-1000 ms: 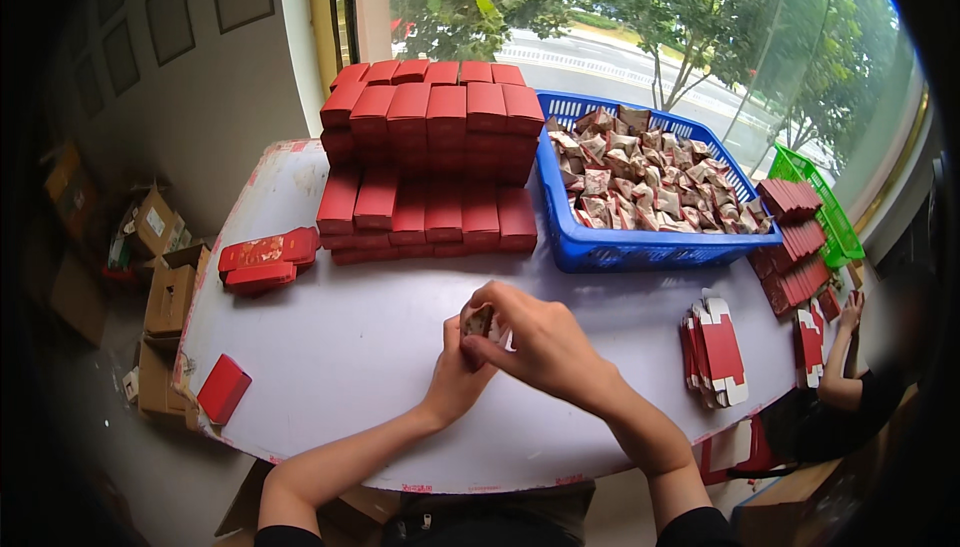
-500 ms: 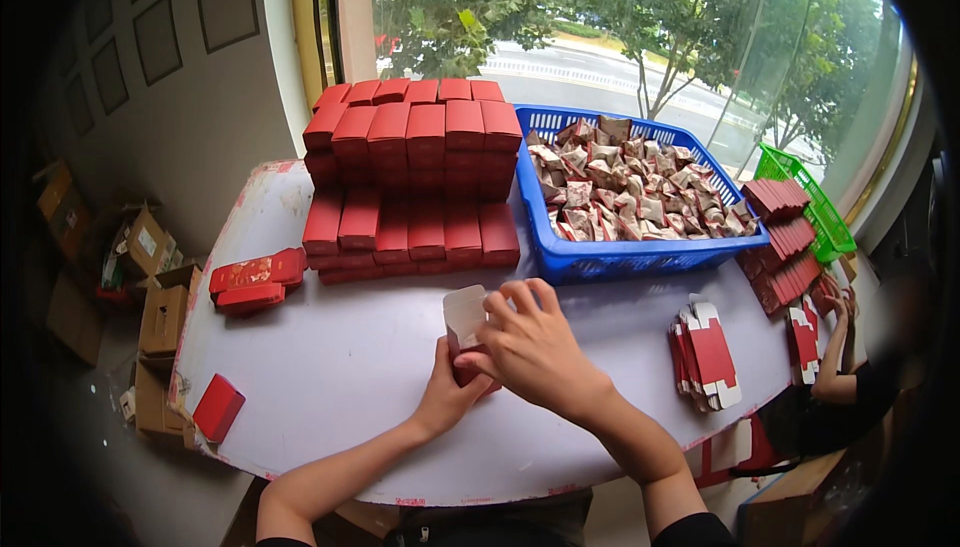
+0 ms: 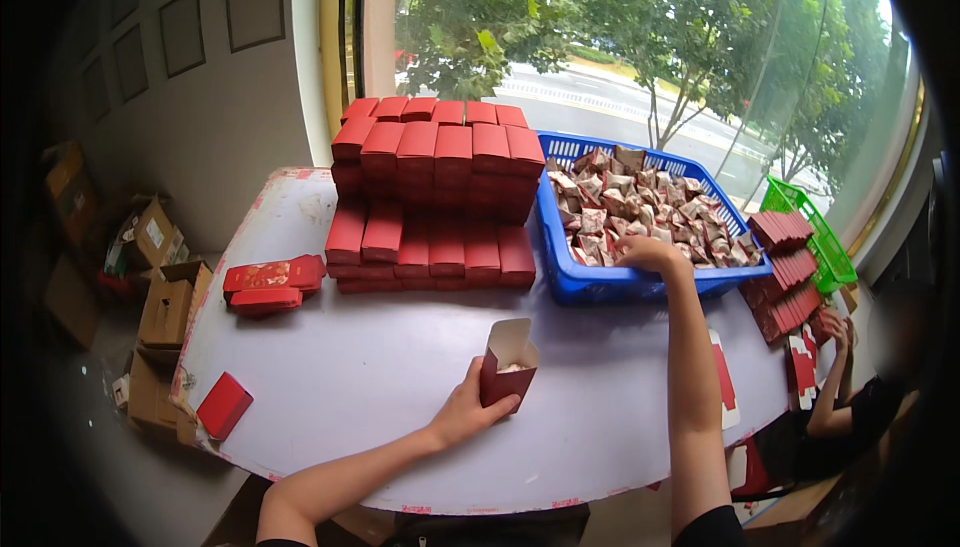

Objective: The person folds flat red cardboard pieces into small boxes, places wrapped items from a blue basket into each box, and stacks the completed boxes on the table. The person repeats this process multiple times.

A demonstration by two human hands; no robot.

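Note:
My left hand [image 3: 466,413] is wrapped round an upright red box [image 3: 507,381], whose pale flap stands up at the back. Something whitish shows inside the box's open top. Over the near side of the blue basket [image 3: 610,285], my right hand [image 3: 645,252] reaches in with bent fingers among small wrapped packets [image 3: 655,202]. Its fingertips are partly hidden, so whether it grips a packet cannot be made out.
Red boxes [image 3: 436,152] are stacked behind my left hand. Red cartons [image 3: 272,282] and a lone red box [image 3: 224,405] lie at left. Flat cartons [image 3: 724,377] show past my right forearm. Beside a green basket [image 3: 815,237], another person's hands [image 3: 838,332] work.
My right hand has left the box and moved right and away from me into the blue basket. My left hand still holds the box, now slightly farther right. The whole view has shifted a little.

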